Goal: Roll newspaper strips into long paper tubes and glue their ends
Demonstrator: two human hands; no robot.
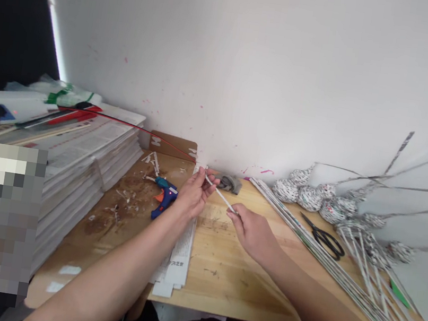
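Tube (222, 198) is right of the glue gun (169, 195), far end pinched in the left hand (194, 192), near end between thumb and fingers of the right hand (249, 230). Looks like rolled paper: probably very light, not slippery, fairly stiff lengthwise but easy to kink or flatten. Best hold is a soft fingertip pinch near each end, no squeezing mid-span.

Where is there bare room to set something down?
On the bare wood between the newspaper strips and long paper rods, near edge included. Crowded: the right side, with woven balls and scissors; the cardboard, with glue gun and scraps.
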